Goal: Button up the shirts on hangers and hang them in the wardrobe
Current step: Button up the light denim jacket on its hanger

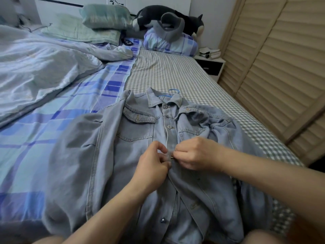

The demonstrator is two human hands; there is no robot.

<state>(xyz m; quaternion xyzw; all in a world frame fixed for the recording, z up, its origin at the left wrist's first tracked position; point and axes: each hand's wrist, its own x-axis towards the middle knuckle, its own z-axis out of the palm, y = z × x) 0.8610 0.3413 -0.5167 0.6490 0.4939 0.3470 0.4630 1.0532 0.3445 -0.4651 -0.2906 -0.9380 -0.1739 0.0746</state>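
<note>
— Shirt (133,155), where does it lie?
— Flat on the bed (175,71), front up, collar toward 12 o'clock. It is pale blue denim, and the blue hook of a hanger (173,91) pokes out above the collar.
— And the hands?
— Both meet on the front strip at mid-chest. The left hand (152,166) comes in from 7 o'clock, thumb and fingers pinching the edge of the cloth. The right hand (195,154) comes in from 4 o'clock, fingers curled and pinching the opposite edge right against it.
— Buttons?
— 2 above the hands look fastened. Below them, toward 6 o'clock, the front gapes, with a dark button (162,220) showing low down.
— What else?
— A crumpled quilt (44,67) at 10 o'clock, pillows (105,16) and a black-and-white plush toy (175,16) at 12 o'clock, slatted doors (281,59) at 2 o'clock, with a small bedside table (210,65) beside them.
</note>
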